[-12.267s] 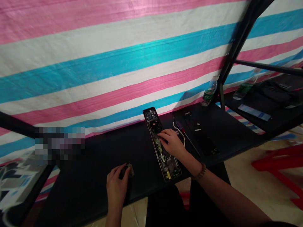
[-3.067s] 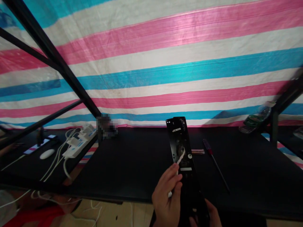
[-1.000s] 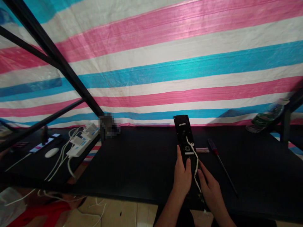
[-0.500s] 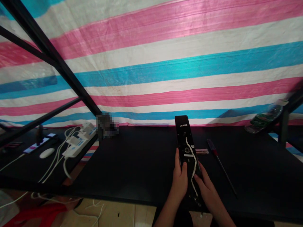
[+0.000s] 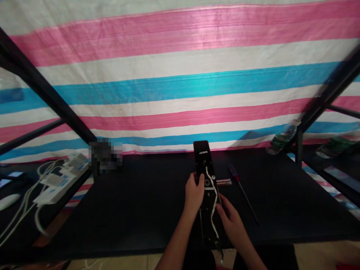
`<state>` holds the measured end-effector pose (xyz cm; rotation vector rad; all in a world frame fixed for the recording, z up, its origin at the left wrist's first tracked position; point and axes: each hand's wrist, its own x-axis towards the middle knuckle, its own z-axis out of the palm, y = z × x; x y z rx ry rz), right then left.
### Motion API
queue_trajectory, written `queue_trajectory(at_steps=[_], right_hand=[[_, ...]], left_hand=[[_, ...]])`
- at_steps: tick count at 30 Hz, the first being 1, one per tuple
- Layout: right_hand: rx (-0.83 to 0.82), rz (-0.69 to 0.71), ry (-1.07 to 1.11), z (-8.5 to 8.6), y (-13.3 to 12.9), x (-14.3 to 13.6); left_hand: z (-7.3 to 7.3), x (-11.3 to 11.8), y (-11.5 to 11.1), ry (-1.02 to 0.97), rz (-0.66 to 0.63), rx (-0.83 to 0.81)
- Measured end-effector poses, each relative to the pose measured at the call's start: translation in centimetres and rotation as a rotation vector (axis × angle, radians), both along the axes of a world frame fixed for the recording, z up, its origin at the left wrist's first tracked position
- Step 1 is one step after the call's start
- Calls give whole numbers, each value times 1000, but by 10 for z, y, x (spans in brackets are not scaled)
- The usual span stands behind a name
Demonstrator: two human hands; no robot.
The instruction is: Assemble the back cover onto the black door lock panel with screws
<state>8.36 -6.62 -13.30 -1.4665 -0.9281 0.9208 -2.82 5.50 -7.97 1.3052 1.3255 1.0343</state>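
A long black panel [image 5: 201,159], which looks like one half of a smart door lock, is held lengthwise over the table's front part. Its inner face is up, showing round fittings, small pale labels and a white cable [image 5: 215,198] running down to a loose end past the table edge. My left hand [image 5: 193,193] grips the panel's left edge near the middle, thumb on top. My right hand [image 5: 231,221] holds the right edge lower down, with its thumb beside the cable. A screwdriver [image 5: 244,193] and a small pinkish packet [image 5: 224,182] lie to the right.
The black table [image 5: 140,202] has a striped sheet [image 5: 174,86] behind it. A plastic bottle [image 5: 282,138] leans at the back right, near the metal frame [image 5: 299,148]. On the left are a white power strip [image 5: 60,187] with cords and a mouse [image 5: 9,201].
My left hand has moved up along the panel's edge. My right hand keeps hold of the lower right side. The view has turned to the right.
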Motion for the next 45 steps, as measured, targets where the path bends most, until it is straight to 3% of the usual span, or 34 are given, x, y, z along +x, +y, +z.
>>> queue_trajectory(at_steps=[7, 12, 15, 18, 21, 24, 28, 32, 39, 45], right_hand=[[57, -63, -74, 17, 3, 5], [30, -331, -608, 32, 14, 74], [-191, -239, -871, 25, 17, 117], [-336, -73, -909, 14, 15, 137], [-368, 9, -876, 10, 13, 140], [-326, 4, -763, 12, 13, 139], [-181, -165, -507, 12, 9, 139], [-76, -375, -283, 6, -3, 139], [-16, -478, -156, 8, -9, 137], [-17, -563, 168, 21, -12, 130]], left_hand=[[11, 13, 60, 34, -6, 43], [14, 20, 70, 93, -20, 94], [20, -4, 77, 122, -77, 98], [26, -56, 84, 198, -76, 111], [25, -110, 72, 334, -81, 148], [12, -135, 40, 439, -192, 151], [-9, -133, 4, 548, -265, 206], [-19, -128, 0, 682, -277, 296], [-18, -123, -1, 712, -230, 311], [-14, -112, -10, 693, -171, 316]])
